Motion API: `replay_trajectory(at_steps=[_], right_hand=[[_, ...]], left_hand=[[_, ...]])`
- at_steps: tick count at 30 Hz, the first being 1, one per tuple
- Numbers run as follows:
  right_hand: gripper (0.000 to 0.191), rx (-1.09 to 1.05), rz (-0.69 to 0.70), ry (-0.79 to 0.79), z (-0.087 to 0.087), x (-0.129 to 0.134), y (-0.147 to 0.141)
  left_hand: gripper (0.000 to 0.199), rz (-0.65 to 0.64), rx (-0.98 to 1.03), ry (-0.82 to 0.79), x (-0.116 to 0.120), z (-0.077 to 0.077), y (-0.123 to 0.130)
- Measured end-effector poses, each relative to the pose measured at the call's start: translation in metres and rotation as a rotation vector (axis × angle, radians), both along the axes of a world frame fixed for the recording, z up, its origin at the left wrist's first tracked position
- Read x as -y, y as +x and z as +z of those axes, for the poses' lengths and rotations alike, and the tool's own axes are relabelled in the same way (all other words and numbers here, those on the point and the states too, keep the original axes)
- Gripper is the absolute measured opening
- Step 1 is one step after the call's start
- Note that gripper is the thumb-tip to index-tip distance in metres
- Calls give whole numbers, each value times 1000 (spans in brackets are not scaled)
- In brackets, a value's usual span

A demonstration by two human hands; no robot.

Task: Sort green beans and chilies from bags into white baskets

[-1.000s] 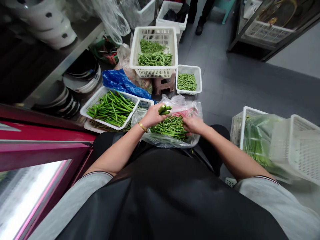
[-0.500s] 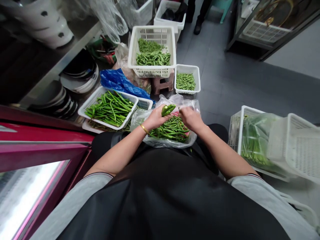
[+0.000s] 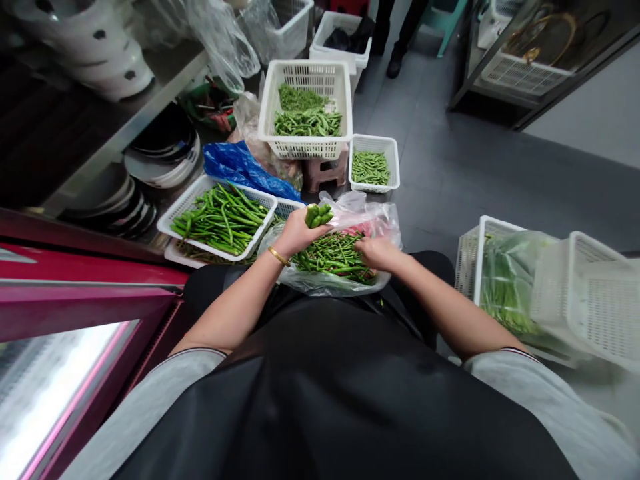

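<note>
head view: my left hand (image 3: 299,235) closes round a short bunch of green beans (image 3: 319,215); my right hand (image 3: 377,253) curls into the heap of beans (image 3: 333,259), holding any i cannot tell. that heap fills the plastic bag (image 3: 385,223) on my lap, while the basket (image 3: 245,189) beside it and others ahead hold more beans.

Thin, glossy, crinkled plastic in the clear bag (image 3: 383,223) and the blue bag (image 3: 240,172); rigid, smooth white plastic in the latticed basket (image 3: 305,77); dull brushed metal on the shelf (image 3: 165,80); matt grey tile on the floor (image 3: 450,187); soft matt cloth in the sleeve (image 3: 540,400); smooth, faintly glossy black fabric in the apron (image 3: 325,413).
</note>
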State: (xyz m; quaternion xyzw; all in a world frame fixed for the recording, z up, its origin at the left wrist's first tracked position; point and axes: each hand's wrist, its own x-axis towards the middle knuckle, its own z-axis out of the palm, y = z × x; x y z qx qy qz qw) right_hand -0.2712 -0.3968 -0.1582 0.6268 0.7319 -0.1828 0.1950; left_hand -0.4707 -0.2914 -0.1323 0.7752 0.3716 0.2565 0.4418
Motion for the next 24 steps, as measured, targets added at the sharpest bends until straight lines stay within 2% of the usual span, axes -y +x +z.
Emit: replay_trajectory(at_steps=[3, 5, 8, 11, 13, 15, 18, 21, 24], right_hand=[[34, 21, 63, -61, -20, 6, -29], [32, 23, 65, -89, -22, 4, -31], [28, 49, 27, -111, -4, -4, -6], [28, 44, -10, -118, 22, -9, 25], [28, 16, -68, -88, 33, -7, 37], [29, -21, -133, -45, 34, -2, 42], [21, -110, -134, -40, 24, 5, 43], [15, -300, -141, 30, 15, 8, 33], [12, -507, -153, 178, 13, 7, 2]], left_hand=[[22, -28, 19, 27, 5, 10, -2], [21, -41, 26, 34, 6, 16, -7], [23, -38, 63, -10, 4, 19, -16], [26, -37, 103, -131, 4, 12, -18], [27, -62, 121, -214, 7, 7, -16], [26, -102, 130, -283, 11, 4, -12], [24, -122, 109, -402, 17, 0, -9], [24, -17, 104, -494, 22, -6, -4], [28, 156, 215, -517, 26, -13, 6]])
